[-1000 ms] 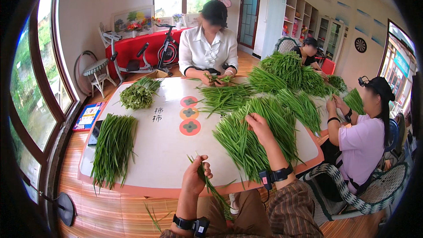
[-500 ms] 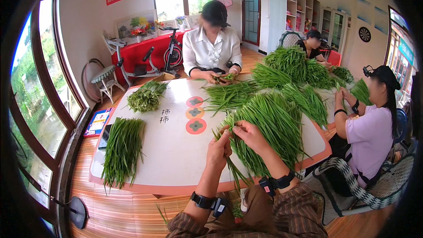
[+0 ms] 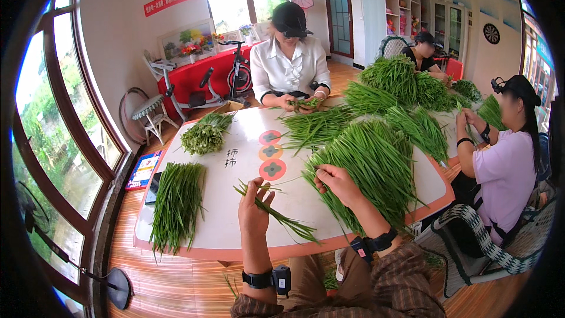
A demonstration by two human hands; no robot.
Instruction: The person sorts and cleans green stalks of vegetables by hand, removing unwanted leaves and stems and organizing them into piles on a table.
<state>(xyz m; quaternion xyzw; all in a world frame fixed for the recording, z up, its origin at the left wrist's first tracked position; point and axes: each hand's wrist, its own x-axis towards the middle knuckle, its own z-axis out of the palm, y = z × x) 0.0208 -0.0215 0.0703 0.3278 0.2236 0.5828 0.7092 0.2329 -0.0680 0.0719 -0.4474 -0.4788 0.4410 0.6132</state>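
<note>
Green chive stalks (image 3: 276,215) are lying pinched in the closed fingers of the left hand (image 3: 254,209), trailing right and down over the white surface (image 3: 235,212). Just right, the right hand (image 3: 338,181) is curling its fingers into the big chive heap (image 3: 371,168). Far left of both, a sorted chive bundle (image 3: 176,203) is resting.

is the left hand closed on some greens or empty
Closed on greens: the left hand grips a small bunch of green stalks, whose ends stick out on both sides above the table.
</note>
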